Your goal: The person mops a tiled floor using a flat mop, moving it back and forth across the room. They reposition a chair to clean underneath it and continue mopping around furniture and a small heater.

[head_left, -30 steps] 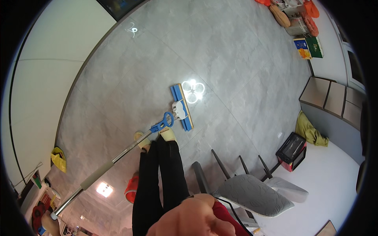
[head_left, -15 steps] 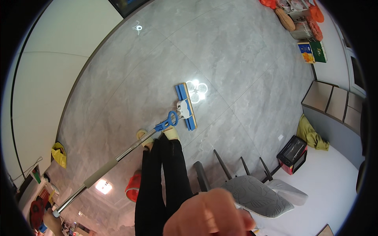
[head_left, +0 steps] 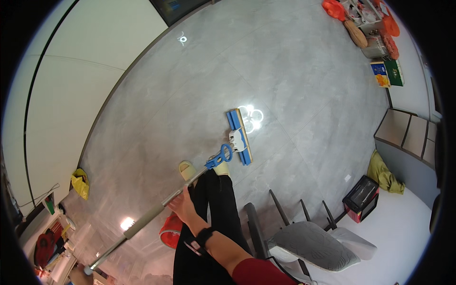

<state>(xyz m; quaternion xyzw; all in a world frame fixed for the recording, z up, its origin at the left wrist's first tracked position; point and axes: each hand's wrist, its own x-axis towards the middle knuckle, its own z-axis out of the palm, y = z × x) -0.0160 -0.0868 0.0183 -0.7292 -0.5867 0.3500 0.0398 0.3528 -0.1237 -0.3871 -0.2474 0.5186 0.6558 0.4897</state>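
A sponge mop stretches diagonally across the lower left, with a silver pole and a beige grip sleeve [head_left: 145,222]. Its blue-and-white head [head_left: 236,138] lies on the grey tiled floor, and a blue looped lever [head_left: 221,156] sits on the pole just above it. My left hand [head_left: 81,274], partly cut off by the lower edge, is closed around the pole's upper end. Lower down the pole, my right hand [head_left: 183,205] closes on the metal tube between the sleeve and the lever; some fingers are hidden. A dark band circles my right wrist.
Beside my legs stands a red bucket [head_left: 170,232], partly hidden. A grey chair [head_left: 313,244] is at the lower right, near a black-and-red box [head_left: 361,197]. Green cloth [head_left: 384,175] lies by the drawers [head_left: 411,130]. A yellow bag [head_left: 80,184] rests by the white cabinets [head_left: 80,85].
My right hand has come down from close to the camera onto the mop pole. The whole scene has shifted slightly right and down; the mop head stays near the same floor reflection.
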